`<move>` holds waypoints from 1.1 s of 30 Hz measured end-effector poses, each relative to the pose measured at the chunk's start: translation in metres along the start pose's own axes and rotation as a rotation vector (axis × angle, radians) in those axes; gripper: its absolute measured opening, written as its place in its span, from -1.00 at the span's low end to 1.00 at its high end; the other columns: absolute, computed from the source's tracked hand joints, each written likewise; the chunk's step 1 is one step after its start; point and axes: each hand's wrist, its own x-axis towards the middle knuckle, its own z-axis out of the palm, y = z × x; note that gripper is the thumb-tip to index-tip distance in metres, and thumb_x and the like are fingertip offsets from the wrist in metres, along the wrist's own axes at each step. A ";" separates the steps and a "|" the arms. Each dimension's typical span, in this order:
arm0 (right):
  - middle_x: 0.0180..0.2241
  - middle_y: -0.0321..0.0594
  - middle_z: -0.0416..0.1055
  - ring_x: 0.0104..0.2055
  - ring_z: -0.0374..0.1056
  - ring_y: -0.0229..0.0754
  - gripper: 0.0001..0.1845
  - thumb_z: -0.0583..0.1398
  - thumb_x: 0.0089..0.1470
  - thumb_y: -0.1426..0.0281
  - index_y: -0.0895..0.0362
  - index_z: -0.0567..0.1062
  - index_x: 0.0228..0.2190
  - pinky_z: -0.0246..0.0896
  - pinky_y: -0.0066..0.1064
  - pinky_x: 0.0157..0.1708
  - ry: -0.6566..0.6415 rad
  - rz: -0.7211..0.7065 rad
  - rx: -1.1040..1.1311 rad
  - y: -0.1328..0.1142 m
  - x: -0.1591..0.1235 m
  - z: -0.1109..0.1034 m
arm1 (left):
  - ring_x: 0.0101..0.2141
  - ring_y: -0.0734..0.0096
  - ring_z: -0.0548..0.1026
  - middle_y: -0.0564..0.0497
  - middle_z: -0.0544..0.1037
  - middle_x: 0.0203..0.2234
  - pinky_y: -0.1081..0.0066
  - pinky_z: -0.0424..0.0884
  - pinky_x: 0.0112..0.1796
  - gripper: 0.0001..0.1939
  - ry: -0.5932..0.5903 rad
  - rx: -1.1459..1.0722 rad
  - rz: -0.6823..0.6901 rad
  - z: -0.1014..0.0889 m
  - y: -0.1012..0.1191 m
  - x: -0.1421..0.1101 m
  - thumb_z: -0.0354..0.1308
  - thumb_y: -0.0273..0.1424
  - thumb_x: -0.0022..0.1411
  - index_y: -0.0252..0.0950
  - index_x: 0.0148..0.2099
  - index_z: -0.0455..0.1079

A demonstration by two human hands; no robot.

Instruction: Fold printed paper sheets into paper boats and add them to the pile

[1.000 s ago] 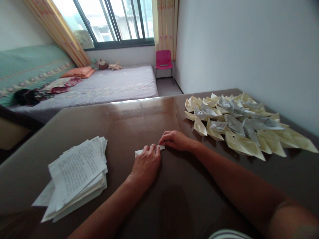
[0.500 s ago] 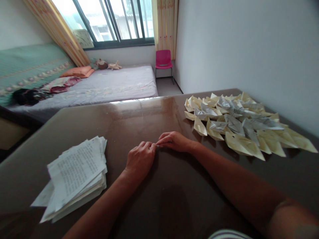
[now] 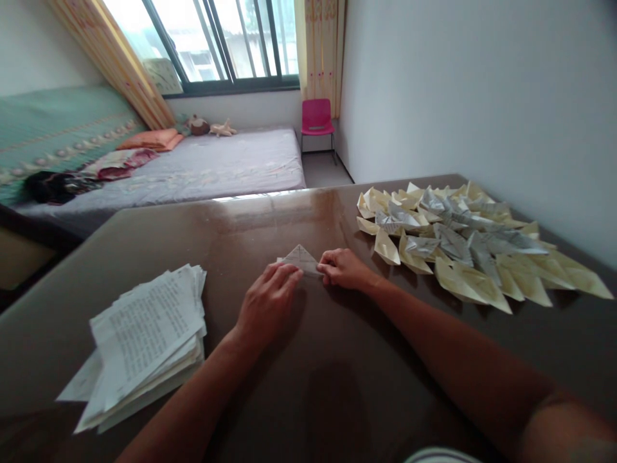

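Observation:
A small folded paper triangle (image 3: 301, 258) stands on the dark brown table (image 3: 337, 360), near its middle. My left hand (image 3: 267, 301) pinches its left lower edge, fingers closed on the paper. On the other side, my right hand (image 3: 343, 268) grips the right lower corner with curled fingers. Both forearms reach in from the bottom of the view.
A stack of printed paper sheets (image 3: 144, 341) lies at the left. A pile of several folded paper boats (image 3: 457, 241) covers the table's right side by the white wall. Beyond the table are a bed (image 3: 193, 167) and a pink chair (image 3: 317, 119).
The paper was a flat strip under my fingers, then hidden between both hands; now it is pulled up into a visible triangle, and both hands have shifted slightly away from me.

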 end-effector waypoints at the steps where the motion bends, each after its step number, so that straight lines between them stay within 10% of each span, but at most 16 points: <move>1: -0.55 -0.26 0.52 -0.50 0.38 -0.30 -0.79 0.15 0.09 0.38 0.16 0.55 -0.48 0.09 -0.53 -0.47 -0.019 0.012 -0.002 0.000 0.000 -0.002 | 0.08 0.18 0.30 -0.10 0.44 0.03 0.18 0.32 0.09 -0.65 -0.043 -0.013 0.042 0.006 0.000 -0.002 -0.05 -0.51 0.29 -0.27 0.07 0.37; 15: -0.42 -0.08 0.56 -0.43 0.41 -0.15 -0.73 0.16 0.05 0.27 0.11 0.60 -0.51 0.01 -0.42 -0.52 -0.182 0.052 -0.377 0.002 0.000 -0.009 | 0.10 0.16 0.31 -0.15 0.42 0.06 0.13 0.28 0.12 -0.65 -0.097 -0.008 0.005 0.033 -0.006 -0.002 -0.09 -0.36 0.36 -0.33 0.10 0.35; 33: -0.63 -0.32 0.36 -0.52 0.23 -0.32 -0.73 0.10 0.13 0.33 0.15 0.46 -0.54 -0.02 -0.51 -0.46 -0.165 -0.097 -0.096 0.012 0.000 -0.011 | -0.27 0.36 0.49 -0.03 0.54 -0.25 0.35 0.44 -0.21 -0.64 -0.030 -0.428 -0.466 0.028 -0.043 -0.006 0.12 -0.33 0.18 -0.26 0.03 0.38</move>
